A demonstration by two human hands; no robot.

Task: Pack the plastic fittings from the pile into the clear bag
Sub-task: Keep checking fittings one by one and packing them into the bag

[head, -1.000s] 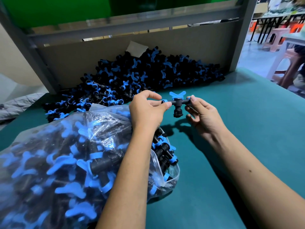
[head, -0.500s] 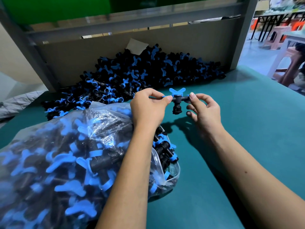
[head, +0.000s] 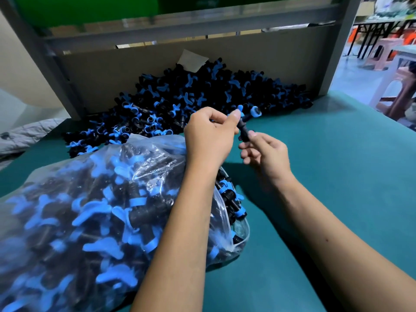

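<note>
A black and blue plastic fitting point(head: 244, 122) hangs in the air between both hands, tilted on a slant. My left hand point(head: 208, 137) pinches its upper end near the blue handle. My right hand point(head: 265, 154) pinches its lower black end with curled fingers. A big pile of the same fittings point(head: 191, 100) lies against the back board. The clear bag point(head: 101, 210), stuffed with fittings, lies on its side at the lower left under my left forearm, its mouth facing right.
The work goes on over a teal table point(head: 337, 176). A grey frame post point(head: 337, 46) and a brown back board point(head: 135, 64) close off the far side. Stools and tables stand on the floor at the far right.
The fitting has turned from level to slanted. My right hand dropped lower and closer to me, and my left hand shifted its pinch toward the blue handle.
</note>
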